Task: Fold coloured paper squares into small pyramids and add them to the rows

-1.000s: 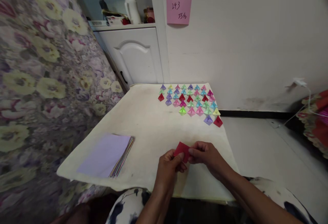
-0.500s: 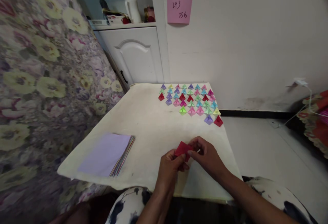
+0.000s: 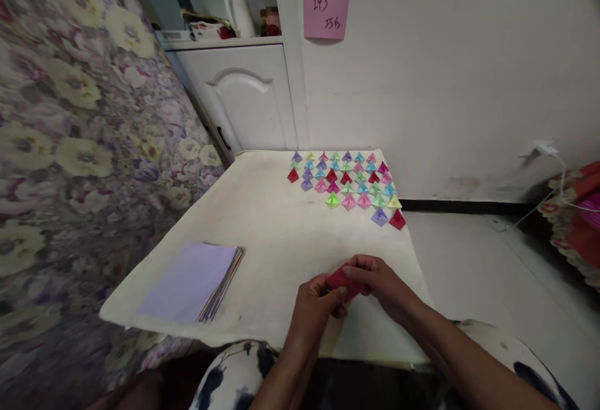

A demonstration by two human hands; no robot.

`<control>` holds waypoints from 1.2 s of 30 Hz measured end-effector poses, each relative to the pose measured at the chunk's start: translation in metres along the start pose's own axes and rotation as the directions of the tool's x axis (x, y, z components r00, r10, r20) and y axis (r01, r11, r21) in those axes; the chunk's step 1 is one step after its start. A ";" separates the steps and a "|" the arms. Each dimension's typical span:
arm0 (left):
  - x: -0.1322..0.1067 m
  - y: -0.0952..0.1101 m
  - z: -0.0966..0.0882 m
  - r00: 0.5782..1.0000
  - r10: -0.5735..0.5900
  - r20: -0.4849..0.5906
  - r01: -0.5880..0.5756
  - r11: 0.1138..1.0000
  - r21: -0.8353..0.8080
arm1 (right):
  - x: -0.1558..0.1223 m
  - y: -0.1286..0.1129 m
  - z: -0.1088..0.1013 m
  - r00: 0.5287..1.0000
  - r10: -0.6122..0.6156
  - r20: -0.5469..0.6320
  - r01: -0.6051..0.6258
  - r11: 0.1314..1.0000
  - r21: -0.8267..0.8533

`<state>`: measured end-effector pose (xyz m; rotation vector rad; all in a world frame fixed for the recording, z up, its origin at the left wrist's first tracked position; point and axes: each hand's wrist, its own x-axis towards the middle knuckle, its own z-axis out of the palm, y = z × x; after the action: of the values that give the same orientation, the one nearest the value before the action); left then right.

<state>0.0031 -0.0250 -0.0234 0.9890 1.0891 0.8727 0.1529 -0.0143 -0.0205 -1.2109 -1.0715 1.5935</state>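
Observation:
A small folded piece of red paper (image 3: 349,283) is held up between both hands, above the near right part of the cream-covered table (image 3: 262,235). My left hand (image 3: 315,305) pinches its left side, thumb on top. My right hand (image 3: 377,279) grips the upper right side, with the thumb lying across the paper's top edge. Fingers cover parts of the paper, so its full shape is hidden. Beyond the hands, several small folded paper pieces (image 3: 348,201) in many colours stand in rows at the table's far right.
A stack of coloured paper sheets (image 3: 187,282), lilac on top, lies on the table's left. A white cabinet (image 3: 248,97) and wall stand behind the table. A pink note (image 3: 327,4) is stuck to the wall. A floral curtain (image 3: 94,147) hangs at left.
My right hand has shifted its hold, its thumb now higher on the red paper. The paper has turned and looks flatter and more elongated. The view has moved slightly.

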 end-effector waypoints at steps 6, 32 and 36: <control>-0.001 0.001 0.000 0.999 0.035 0.025 -0.036 0.999 0.016 | -0.002 -0.002 -0.003 0.991 0.130 0.043 -0.135 0.983 0.127; -0.003 0.010 -0.006 0.996 0.090 -0.019 -0.088 0.993 0.081 | -0.006 0.001 0.002 0.995 -0.079 0.066 0.089 0.982 -0.169; -0.002 0.013 -0.008 0.996 0.064 -0.068 -0.061 0.997 0.044 | -0.011 -0.004 0.004 0.984 -0.147 0.096 0.169 0.941 -0.293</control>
<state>-0.0060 -0.0209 -0.0123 1.0384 1.1448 0.9440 0.1511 -0.0239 -0.0130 -1.2336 -1.4619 1.3937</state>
